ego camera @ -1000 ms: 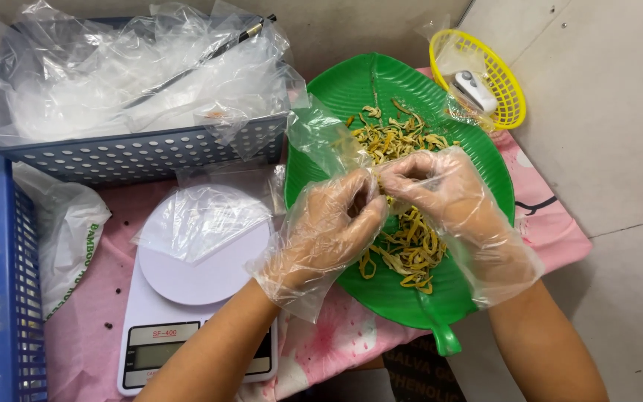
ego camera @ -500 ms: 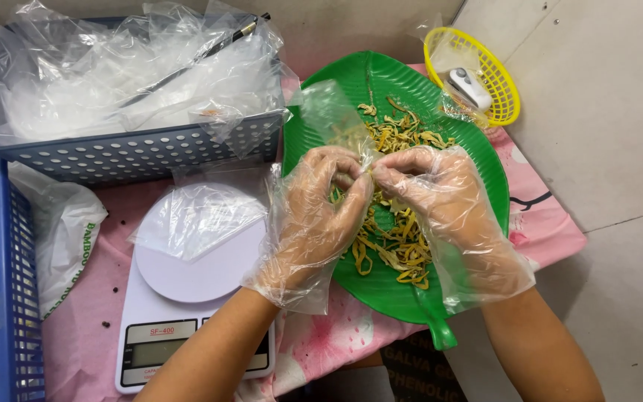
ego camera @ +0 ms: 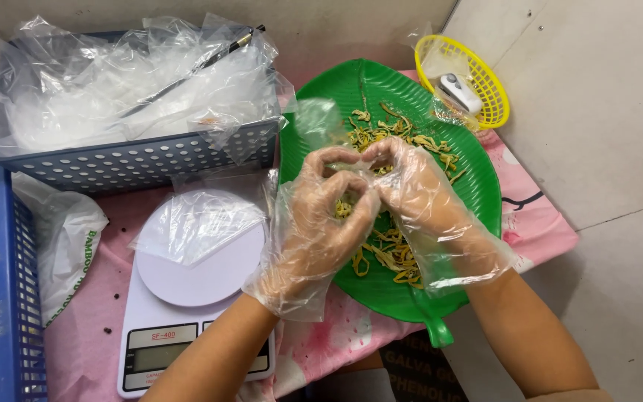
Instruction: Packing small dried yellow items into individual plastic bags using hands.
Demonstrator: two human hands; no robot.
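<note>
Hands closer together than half second ago, fingertips now meeting over tray; clear bag between them less spread. Left hand (ego camera: 329, 208) gloved, fingers curled, pinching bag (ego camera: 320, 126) edge; bag rises just above left fingertips. Right hand (ego camera: 414, 197) gloved, fingers bent, pinching same bag edge against left fingertips. Yellow strips (ego camera: 392, 249) piled on green tray (ego camera: 478, 201) directly beneath fingers, some beyond them. White scale (ego camera: 187, 290) left of left hand, plastic sheet (ego camera: 195, 219) on its pan. Yellow basket (ego camera: 470, 74) beyond right fingers
</note>
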